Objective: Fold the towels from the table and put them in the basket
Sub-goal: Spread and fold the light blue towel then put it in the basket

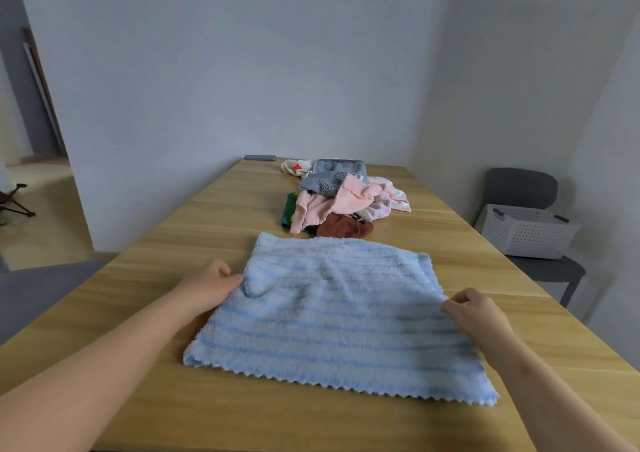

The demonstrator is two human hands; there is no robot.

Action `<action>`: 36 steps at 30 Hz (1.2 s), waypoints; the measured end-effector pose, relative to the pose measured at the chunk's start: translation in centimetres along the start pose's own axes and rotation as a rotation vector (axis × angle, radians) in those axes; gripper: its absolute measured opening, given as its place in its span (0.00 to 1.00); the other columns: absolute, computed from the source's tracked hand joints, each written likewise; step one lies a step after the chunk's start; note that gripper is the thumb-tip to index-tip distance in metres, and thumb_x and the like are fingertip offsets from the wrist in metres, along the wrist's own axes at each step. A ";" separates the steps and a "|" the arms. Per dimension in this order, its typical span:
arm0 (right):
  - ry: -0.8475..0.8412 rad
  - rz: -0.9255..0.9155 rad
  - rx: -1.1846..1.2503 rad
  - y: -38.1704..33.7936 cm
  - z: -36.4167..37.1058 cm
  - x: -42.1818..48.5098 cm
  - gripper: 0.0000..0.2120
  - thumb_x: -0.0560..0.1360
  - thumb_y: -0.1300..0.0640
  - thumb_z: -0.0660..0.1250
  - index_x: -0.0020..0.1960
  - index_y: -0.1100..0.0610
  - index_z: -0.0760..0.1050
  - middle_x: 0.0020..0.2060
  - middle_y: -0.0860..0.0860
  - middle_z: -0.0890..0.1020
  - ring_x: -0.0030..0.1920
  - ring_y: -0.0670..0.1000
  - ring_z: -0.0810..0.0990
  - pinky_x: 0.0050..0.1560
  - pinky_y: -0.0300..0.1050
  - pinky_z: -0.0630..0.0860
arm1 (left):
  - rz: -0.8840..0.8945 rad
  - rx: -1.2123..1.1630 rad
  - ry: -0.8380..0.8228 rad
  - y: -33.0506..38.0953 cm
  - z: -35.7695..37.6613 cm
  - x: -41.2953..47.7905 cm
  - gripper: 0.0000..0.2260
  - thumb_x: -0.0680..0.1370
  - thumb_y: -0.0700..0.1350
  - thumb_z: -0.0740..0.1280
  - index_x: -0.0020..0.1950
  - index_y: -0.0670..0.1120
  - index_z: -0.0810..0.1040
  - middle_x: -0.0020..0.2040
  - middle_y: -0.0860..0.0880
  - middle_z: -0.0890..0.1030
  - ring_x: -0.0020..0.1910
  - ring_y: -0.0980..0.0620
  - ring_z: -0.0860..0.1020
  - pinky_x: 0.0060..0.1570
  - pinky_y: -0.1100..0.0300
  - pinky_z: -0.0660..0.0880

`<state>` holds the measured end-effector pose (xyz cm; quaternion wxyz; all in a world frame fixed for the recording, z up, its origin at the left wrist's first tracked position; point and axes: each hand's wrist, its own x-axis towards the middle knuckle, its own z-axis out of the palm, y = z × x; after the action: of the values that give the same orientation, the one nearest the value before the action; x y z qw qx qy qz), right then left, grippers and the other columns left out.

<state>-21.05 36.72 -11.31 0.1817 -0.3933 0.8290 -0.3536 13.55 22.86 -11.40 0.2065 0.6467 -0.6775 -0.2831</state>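
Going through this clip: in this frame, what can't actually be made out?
All in the head view:
- Inside of the basket: its own wall hides any contents.
- Count of cloths in the towel pile: they overlap.
- The grey object at the far edge of the table: too small to identify.
- The grip of the left hand and right hand on the blue towel: hands and cloth hide the fingertips.

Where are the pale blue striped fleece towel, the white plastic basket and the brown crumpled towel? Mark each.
pale blue striped fleece towel [332, 327]: head view, flat middle.
white plastic basket [526, 238]: head view, front wall.
brown crumpled towel [344, 227]: head view, centre.
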 end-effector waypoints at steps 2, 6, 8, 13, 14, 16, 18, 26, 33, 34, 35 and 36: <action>0.023 0.022 -0.041 -0.2 1.3 2.6 0.09 0.75 0.55 0.62 0.54 0.55 0.72 0.42 0.53 0.77 0.38 0.52 0.73 0.33 0.42 0.66 | -0.066 -0.152 0.040 1.2 0.8 2.4 0.20 0.79 0.53 0.62 0.68 0.47 0.67 0.64 0.45 0.73 0.55 0.47 0.72 0.52 0.56 0.69; 0.066 0.053 -0.110 -0.7 3.2 7.7 0.16 0.74 0.49 0.60 0.60 0.51 0.73 0.52 0.56 0.78 0.50 0.58 0.76 0.46 0.47 0.74 | -0.055 -0.382 0.016 3.3 1.8 6.5 0.22 0.80 0.49 0.61 0.74 0.51 0.61 0.69 0.43 0.69 0.61 0.44 0.72 0.56 0.54 0.68; 0.100 0.062 -0.183 -1.5 3.6 9.6 0.17 0.76 0.47 0.58 0.61 0.51 0.73 0.56 0.56 0.77 0.56 0.60 0.73 0.56 0.50 0.72 | -0.029 -0.373 -0.033 4.0 2.1 7.8 0.18 0.81 0.46 0.59 0.71 0.51 0.65 0.67 0.44 0.70 0.54 0.47 0.72 0.50 0.57 0.69; 0.092 0.101 -0.254 -2.7 4.5 13.1 0.20 0.76 0.40 0.57 0.56 0.52 0.76 0.56 0.55 0.79 0.61 0.61 0.69 0.59 0.50 0.66 | -0.075 -0.394 0.006 4.7 3.0 11.0 0.10 0.80 0.40 0.60 0.60 0.45 0.75 0.60 0.43 0.73 0.43 0.49 0.73 0.41 0.60 0.71; 0.085 0.102 -0.270 -2.9 4.8 13.6 0.18 0.74 0.40 0.59 0.54 0.52 0.76 0.54 0.54 0.79 0.59 0.60 0.70 0.57 0.50 0.66 | -0.105 -0.413 0.024 4.7 3.0 11.5 0.11 0.79 0.39 0.62 0.61 0.44 0.74 0.59 0.41 0.74 0.46 0.46 0.75 0.46 0.57 0.72; 0.101 0.075 -0.281 -3.4 5.5 14.3 0.12 0.73 0.43 0.63 0.48 0.51 0.76 0.51 0.54 0.80 0.58 0.60 0.71 0.55 0.49 0.64 | -0.217 -0.441 0.013 4.6 2.9 12.5 0.23 0.76 0.37 0.67 0.70 0.40 0.67 0.65 0.37 0.72 0.59 0.40 0.74 0.56 0.51 0.72; 0.147 0.021 -0.218 -3.8 5.8 14.7 0.06 0.73 0.49 0.65 0.45 0.51 0.74 0.48 0.54 0.79 0.56 0.60 0.71 0.53 0.49 0.65 | -0.287 -0.513 -0.072 4.5 2.3 13.2 0.24 0.74 0.34 0.69 0.69 0.34 0.67 0.64 0.35 0.74 0.59 0.39 0.75 0.58 0.48 0.72; 0.105 -0.054 -0.065 -4.4 5.2 15.5 0.11 0.77 0.49 0.62 0.52 0.55 0.64 0.42 0.52 0.76 0.49 0.58 0.75 0.46 0.49 0.72 | -0.106 -0.574 -0.075 6.9 2.2 14.0 0.17 0.77 0.38 0.66 0.64 0.35 0.70 0.49 0.40 0.77 0.39 0.46 0.76 0.40 0.53 0.74; 0.046 -0.047 -0.176 -4.2 5.7 15.7 0.04 0.73 0.54 0.67 0.40 0.50 0.72 0.45 0.53 0.81 0.49 0.58 0.77 0.51 0.50 0.74 | -0.175 -0.425 -0.062 5.5 3.0 15.3 0.05 0.78 0.39 0.66 0.45 0.37 0.75 0.42 0.40 0.76 0.35 0.48 0.71 0.37 0.60 0.68; 0.063 -0.068 -0.167 -4.2 5.7 15.6 0.04 0.73 0.55 0.66 0.41 0.51 0.73 0.44 0.53 0.81 0.49 0.58 0.77 0.50 0.51 0.74 | -0.166 -0.425 -0.046 5.4 3.0 15.3 0.04 0.78 0.39 0.66 0.47 0.38 0.75 0.42 0.41 0.75 0.35 0.49 0.70 0.34 0.60 0.66; 0.069 -0.078 -0.167 -4.2 5.6 15.5 0.03 0.73 0.56 0.66 0.42 0.52 0.73 0.45 0.54 0.80 0.49 0.58 0.77 0.50 0.51 0.74 | -0.152 -0.426 -0.038 5.2 3.1 15.4 0.05 0.77 0.39 0.67 0.50 0.37 0.76 0.44 0.41 0.75 0.36 0.50 0.70 0.34 0.61 0.65; 0.066 -0.079 -0.173 -4.2 5.5 15.5 0.03 0.73 0.55 0.66 0.43 0.52 0.72 0.45 0.54 0.80 0.49 0.58 0.76 0.50 0.50 0.74 | -0.137 -0.415 -0.034 5.2 3.2 15.5 0.06 0.77 0.39 0.67 0.50 0.37 0.76 0.45 0.40 0.74 0.36 0.50 0.69 0.34 0.61 0.64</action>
<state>-25.35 20.29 -12.38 0.1054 -0.4281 0.8458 -0.3004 6.36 7.84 -11.80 0.3039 0.6301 -0.5626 -0.4405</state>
